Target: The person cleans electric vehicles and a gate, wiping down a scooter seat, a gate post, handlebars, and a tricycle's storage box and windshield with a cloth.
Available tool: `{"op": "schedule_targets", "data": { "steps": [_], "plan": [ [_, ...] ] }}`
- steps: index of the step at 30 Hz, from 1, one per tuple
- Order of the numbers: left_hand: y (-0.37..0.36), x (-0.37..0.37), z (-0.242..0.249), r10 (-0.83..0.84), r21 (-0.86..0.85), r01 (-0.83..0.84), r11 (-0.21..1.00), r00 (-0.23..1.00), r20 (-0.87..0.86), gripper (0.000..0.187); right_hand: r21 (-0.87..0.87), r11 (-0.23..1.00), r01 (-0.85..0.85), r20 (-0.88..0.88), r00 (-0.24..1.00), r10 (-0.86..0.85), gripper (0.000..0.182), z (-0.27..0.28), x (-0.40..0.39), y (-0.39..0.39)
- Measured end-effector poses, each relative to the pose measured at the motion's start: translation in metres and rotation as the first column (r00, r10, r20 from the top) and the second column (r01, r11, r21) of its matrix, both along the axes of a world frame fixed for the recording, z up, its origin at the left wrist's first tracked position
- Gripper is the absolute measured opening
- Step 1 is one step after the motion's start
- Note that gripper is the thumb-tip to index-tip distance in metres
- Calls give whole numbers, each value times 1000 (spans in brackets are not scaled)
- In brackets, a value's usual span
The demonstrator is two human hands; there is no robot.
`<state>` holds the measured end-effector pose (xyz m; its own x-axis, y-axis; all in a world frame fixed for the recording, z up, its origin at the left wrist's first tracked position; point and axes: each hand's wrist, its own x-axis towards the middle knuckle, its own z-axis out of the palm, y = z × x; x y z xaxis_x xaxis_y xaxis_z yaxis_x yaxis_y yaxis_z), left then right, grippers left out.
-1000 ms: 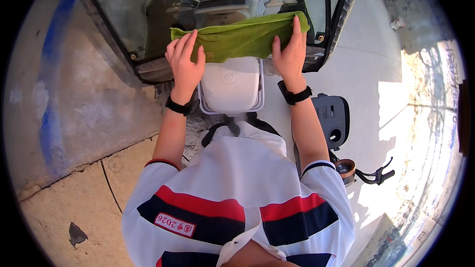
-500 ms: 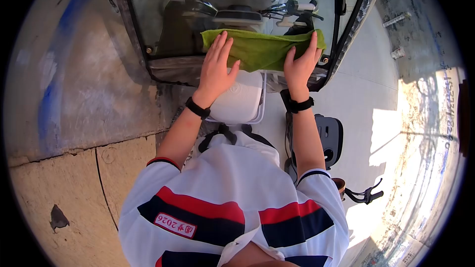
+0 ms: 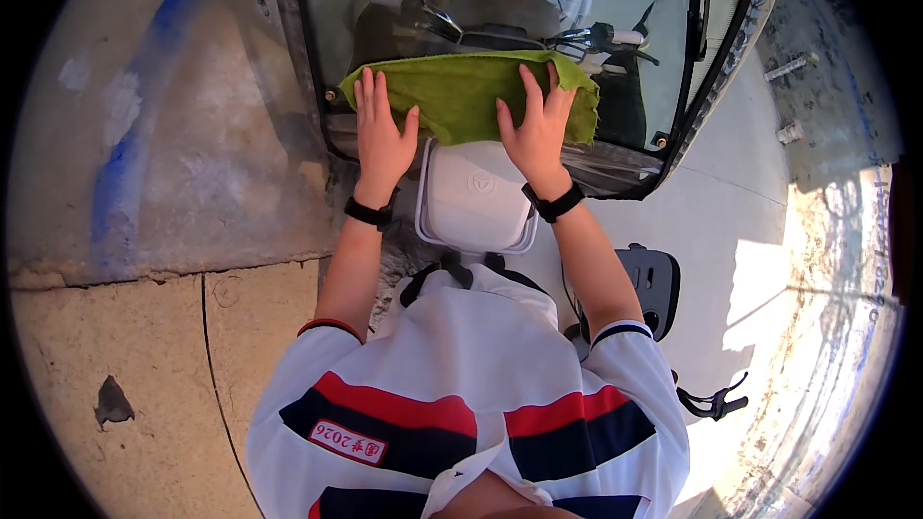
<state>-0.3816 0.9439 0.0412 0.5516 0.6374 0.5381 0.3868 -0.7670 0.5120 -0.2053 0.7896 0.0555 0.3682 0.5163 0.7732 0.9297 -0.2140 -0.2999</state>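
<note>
Cloth: green cloth (image 3: 460,94) spread on the scooter windshield (image 3: 635,19), far side.
Left hand (image 3: 383,139): fingers flat, pressing the cloth.
Right hand (image 3: 532,130): fingers splayed, pressing too.
Risk: the cloth's right end hangs loose and could slip.
Around: white front box (image 3: 478,197) just below; dark scooter (image 3: 652,279) near right.

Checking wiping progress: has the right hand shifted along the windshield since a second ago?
Yes. The right hand has slid left on the green cloth, away from the windshield's right frame edge.

one green cloth (image 3: 461,91), two hands (image 3: 385,139), two wristbands (image 3: 368,213)
</note>
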Motion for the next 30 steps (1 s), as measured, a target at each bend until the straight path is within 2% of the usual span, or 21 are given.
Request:
{"op": "schedule_targets", "data": {
  "steps": [5,8,14,20,26,30],
  "plan": [
    [-6,11,-4,-32,20,31,999,999,15,75,-32,996,81,5,997,-81,80,-2,10,-2],
    [-16,24,-3,-90,49,90,995,996,-8,77,-70,980,189,14,982,-188,83,-6,24,-14],
    [-42,53,6,-231,89,235,968,972,-54,75,-52,953,300,-13,954,-301,87,-5,55,-56],
    [-68,80,18,-406,60,414,908,907,-107,69,-5,922,388,-137,913,-385,84,-25,83,-90],
    [-69,83,28,-374,70,378,923,925,-61,65,1,908,419,-110,903,-416,84,-16,80,-82],
    [-49,74,33,-306,103,305,947,952,-11,63,18,950,311,-122,944,-307,85,12,72,-63]
  ]
}}
